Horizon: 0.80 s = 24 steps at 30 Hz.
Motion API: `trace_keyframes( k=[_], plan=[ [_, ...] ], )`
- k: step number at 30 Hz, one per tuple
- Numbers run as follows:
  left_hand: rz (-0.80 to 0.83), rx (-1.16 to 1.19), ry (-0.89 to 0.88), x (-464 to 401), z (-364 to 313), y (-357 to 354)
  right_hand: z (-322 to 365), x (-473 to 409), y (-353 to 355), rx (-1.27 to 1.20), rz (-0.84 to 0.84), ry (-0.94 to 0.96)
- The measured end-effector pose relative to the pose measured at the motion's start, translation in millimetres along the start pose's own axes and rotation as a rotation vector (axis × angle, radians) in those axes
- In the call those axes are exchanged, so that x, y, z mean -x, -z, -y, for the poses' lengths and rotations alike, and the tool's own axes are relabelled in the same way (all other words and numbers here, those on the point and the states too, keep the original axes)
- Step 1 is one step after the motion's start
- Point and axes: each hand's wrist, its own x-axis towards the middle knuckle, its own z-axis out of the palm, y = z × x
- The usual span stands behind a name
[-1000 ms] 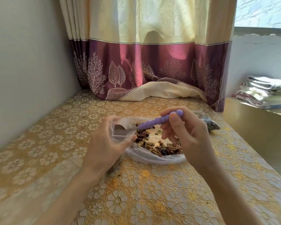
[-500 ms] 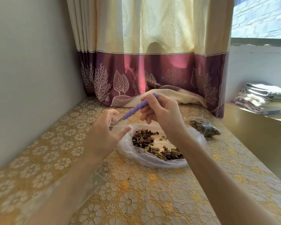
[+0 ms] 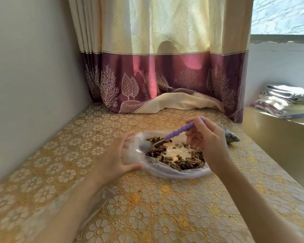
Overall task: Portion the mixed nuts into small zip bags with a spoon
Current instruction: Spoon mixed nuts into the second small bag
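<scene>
Mixed nuts (image 3: pixel 178 157) lie in an open clear plastic bag (image 3: pixel 174 174) on the flowered gold tablecloth. My right hand (image 3: pixel 206 137) pinches the purple beaded handle of a spoon (image 3: pixel 174 134). The spoon's metal bowl points left and sits inside the mouth of a small clear zip bag (image 3: pixel 132 151). My left hand (image 3: pixel 115 159) grips that small bag with thumb below and fingers above, holding it up at the left edge of the nut pile. Whether the spoon bowl carries nuts is not clear.
A filled small bag of nuts (image 3: pixel 231 137) lies behind my right hand near the table's right edge. A purple and cream curtain (image 3: pixel 165 81) hangs onto the table at the back. The wall (image 3: pixel 33 85) runs along the left; folded cloths (image 3: pixel 286 100) sit on a ledge at right.
The spoon has come down from above the small bag and its bowl now lies in the bag's mouth. My right hand has shifted right and lower, over the nuts.
</scene>
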Motion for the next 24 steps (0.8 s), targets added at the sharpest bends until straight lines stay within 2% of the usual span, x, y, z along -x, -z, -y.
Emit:
trace_keyframes(
  k=[4, 8, 13, 19, 24],
  plan=[
    [-0.040, -0.098, -0.041, 1, 0, -6, -9, 0, 28, -0.154, -0.207, -0.073],
    [-0.091, -0.124, -0.106, 7, -1, -12, -25, 4, 45, 0.016, -0.322, -0.038],
    [-0.126, -0.126, -0.124, 11, 0, -14, -38, 10, 48, 0.271, -0.268, 0.071],
    [-0.111, -0.187, -0.113, 13, 1, -17, -46, 13, 48, 0.342, -0.200, 0.083],
    [-0.126, -0.181, -0.069, 13, 3, -18, -47, 14, 46, 0.417, -0.209, 0.118]
  ],
)
